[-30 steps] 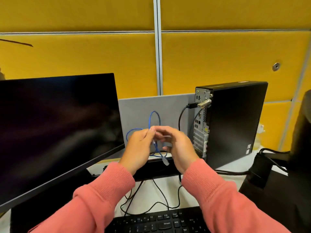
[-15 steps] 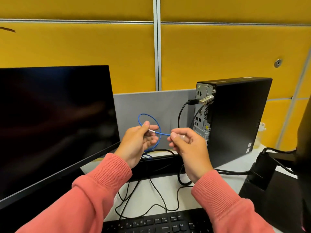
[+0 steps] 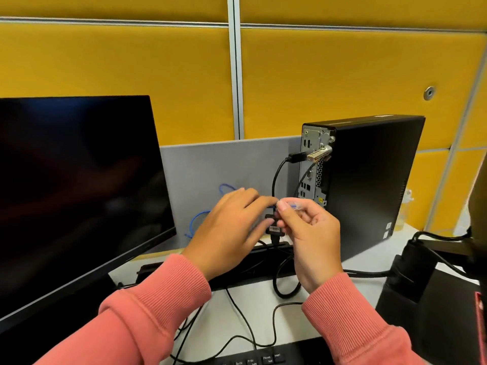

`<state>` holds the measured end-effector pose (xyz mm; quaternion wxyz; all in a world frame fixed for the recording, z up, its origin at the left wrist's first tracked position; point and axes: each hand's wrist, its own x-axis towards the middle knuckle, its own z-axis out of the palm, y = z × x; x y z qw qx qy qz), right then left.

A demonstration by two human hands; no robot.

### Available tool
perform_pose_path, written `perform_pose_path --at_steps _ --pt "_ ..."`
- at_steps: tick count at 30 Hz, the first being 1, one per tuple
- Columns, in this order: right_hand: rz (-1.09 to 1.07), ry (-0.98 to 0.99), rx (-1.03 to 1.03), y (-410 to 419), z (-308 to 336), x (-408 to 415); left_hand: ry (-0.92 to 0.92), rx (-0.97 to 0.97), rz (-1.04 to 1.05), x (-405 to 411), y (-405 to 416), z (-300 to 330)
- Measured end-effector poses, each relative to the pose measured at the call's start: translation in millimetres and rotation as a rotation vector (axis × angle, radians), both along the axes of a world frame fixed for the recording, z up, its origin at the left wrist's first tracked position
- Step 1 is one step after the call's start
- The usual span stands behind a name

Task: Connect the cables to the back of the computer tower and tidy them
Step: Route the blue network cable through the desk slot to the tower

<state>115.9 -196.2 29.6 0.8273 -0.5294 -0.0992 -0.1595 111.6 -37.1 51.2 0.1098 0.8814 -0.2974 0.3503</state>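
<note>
While the right hand (image 3: 311, 227) pinches the clear plug (image 3: 293, 206) of the blue network cable (image 3: 196, 222) between thumb and forefinger, the left hand (image 3: 232, 227) hovers beside it, fingers loosely extended; whether they touch the cable cannot be told.

Item: blue network cable, slack loops trailing behind the left hand against the grey divider (image 3: 224, 164). Plug held just beside the rear panel of the computer tower (image 3: 369, 180), not yet inserted.

Handling, by judgement: light, limp, springy in its coils; the plug's latch tab looks fragile. Best held at the plug body, tab clear, cable supported just behind it.

Also present: black cable (image 3: 276, 175) already seated in the tower, monitor (image 3: 73, 185), keyboard (image 3: 263, 358).
</note>
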Motion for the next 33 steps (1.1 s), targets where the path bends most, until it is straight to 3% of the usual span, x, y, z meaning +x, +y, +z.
perform_pose_path --at_steps 5,12,29,33 --pt "0.116 0.034 0.19 -7 0 1 0.051 -0.278 -0.017 20 -5 -5" --pt "0.066 0.105 0.152 -9 -8 5 0.091 -0.402 -0.019 25 -12 -7" --pt "-0.038 0.001 -0.047 -3 -5 14 0.157 -0.39 -0.112 29 -23 -5" --pt "-0.376 -0.082 -0.172 -19 7 27 0.173 -0.382 -0.064 43 -31 -3"
